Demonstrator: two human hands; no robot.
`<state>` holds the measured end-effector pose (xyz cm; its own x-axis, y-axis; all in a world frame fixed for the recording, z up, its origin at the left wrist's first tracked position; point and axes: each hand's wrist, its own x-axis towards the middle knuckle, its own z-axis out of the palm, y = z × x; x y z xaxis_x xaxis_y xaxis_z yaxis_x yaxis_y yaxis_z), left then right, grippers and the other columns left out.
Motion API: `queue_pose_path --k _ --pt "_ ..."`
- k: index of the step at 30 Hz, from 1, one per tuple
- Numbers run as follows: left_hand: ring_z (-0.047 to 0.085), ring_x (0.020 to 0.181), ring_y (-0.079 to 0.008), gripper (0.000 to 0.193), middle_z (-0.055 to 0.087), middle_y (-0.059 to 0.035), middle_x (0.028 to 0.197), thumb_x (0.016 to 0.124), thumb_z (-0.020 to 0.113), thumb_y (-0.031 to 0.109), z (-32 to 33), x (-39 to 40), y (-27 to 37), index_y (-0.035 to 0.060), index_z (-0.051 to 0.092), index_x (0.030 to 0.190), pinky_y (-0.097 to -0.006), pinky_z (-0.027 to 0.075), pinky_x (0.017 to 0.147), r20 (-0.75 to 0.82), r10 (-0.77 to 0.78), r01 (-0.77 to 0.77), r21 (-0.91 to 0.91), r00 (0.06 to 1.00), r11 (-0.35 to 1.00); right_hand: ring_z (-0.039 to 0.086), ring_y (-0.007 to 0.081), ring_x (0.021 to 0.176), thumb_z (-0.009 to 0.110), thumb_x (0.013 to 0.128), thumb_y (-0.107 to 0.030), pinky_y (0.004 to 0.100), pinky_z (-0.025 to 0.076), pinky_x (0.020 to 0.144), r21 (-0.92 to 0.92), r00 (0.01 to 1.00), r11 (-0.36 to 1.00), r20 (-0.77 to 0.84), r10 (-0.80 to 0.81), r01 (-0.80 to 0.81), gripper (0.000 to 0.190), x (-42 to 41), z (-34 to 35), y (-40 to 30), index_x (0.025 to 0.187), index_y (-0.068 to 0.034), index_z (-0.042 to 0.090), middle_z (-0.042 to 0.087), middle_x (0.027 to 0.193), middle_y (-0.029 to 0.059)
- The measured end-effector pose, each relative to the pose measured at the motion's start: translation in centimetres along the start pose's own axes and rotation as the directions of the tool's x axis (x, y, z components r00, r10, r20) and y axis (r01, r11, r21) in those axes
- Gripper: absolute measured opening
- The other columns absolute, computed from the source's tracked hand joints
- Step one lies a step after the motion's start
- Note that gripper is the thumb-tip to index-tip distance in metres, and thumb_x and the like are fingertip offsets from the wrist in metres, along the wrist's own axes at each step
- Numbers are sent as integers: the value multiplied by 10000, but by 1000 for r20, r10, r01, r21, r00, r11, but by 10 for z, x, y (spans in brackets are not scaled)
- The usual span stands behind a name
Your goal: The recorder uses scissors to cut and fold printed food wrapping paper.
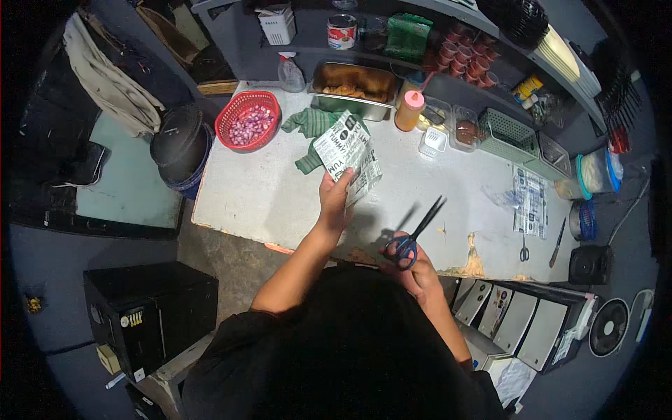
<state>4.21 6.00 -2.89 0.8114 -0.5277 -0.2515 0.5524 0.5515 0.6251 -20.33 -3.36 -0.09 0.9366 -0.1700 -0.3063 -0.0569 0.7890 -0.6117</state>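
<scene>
My left hand (334, 197) grips a folded sheet of printed food wrapping paper (349, 152) by its lower left edge, held above the white table (294, 210). In my right hand (415, 268) is a pair of scissors (412, 236) with dark blue handles; the fingers are in the loops. The black blades point up and to the right, nearly together and apart from the paper. Behind the paper lies a green striped cloth (312, 126). More printed sheets (529, 199) rest at the table's right, with a second pair of scissors (524, 252) and a knife (557, 244) close by.
A red basket of chopped onions (224, 123) stands at the table's left corner. Along the back are a steel pan (352, 108), a sauce bottle (409, 111) and several plastic baskets (509, 136). A shelf above holds a can (342, 32) and small red cups (462, 55).
</scene>
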Motion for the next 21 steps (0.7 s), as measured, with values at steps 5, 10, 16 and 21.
queue_pose_path --k 5,10,16,21 --pt "691 1196 -215 359 682 -134 1357 1056 620 -11 4 13 18 -1 525 1402 -372 568 1029 -10 283 -283 -74 959 956 632 225 992 889 855 -431 477 576 934 130 983 987 172 66 -89 749 -11 37 -18 1394 -34 554 645 1020 55" --pt "685 1193 -197 369 684 -140 1344 1056 625 -22 23 5 47 -13 509 1406 -360 555 1040 -10 416 -415 -83 909 906 626 208 835 838 904 -533 398 498 752 9 969 999 244 38 -42 706 -21 69 -34 1294 19 634 643 895 57" --pt "675 1198 -190 396 673 -149 1356 1058 614 -29 27 -8 64 -29 484 1432 -354 538 1056 -3 525 -524 -50 851 850 629 207 774 828 934 -478 341 500 721 -17 956 995 275 103 -102 692 -14 84 -46 1293 76 619 666 884 102" --pt "670 1243 -207 442 662 -154 1398 1069 596 -17 32 -17 69 -32 463 1490 -370 530 1091 24 519 -518 -43 854 854 630 202 776 817 953 -450 318 493 692 17 946 994 310 97 -108 660 -11 88 -48 1287 84 619 669 889 111"
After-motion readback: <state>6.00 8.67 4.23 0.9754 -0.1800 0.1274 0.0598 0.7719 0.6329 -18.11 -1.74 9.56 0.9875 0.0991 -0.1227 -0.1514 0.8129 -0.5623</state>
